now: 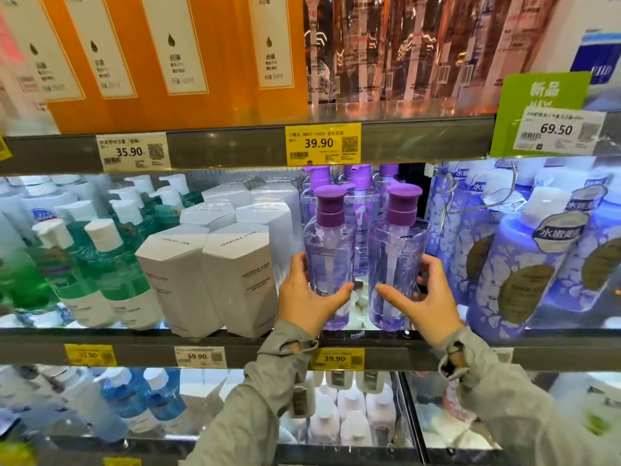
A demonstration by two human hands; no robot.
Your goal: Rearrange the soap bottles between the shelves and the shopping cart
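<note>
Two hands at work, head view: we see the left hand (302, 299) wrapped around the left soap bottle (328, 260) and the right hand (428, 297) gripping the right soap bottle (396, 264), both bottles purple-capped and upright at the front of the middle shelf (201, 338).

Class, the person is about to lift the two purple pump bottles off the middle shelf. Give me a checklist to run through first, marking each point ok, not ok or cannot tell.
1. Grip one: the left hand holds the left clear bottle with purple pump cap, thumb in front: ok.
2. Grip two: the right hand holds the right clear bottle with purple pump cap: ok.
3. Both bottles upright: ok.
4. Pump caps below the grey upper shelf edge: ok.
5. White hexagonal cardboard boxes apart from the left bottle: ok.
6. Shopping cart ready: cannot tell, not in view.
</note>
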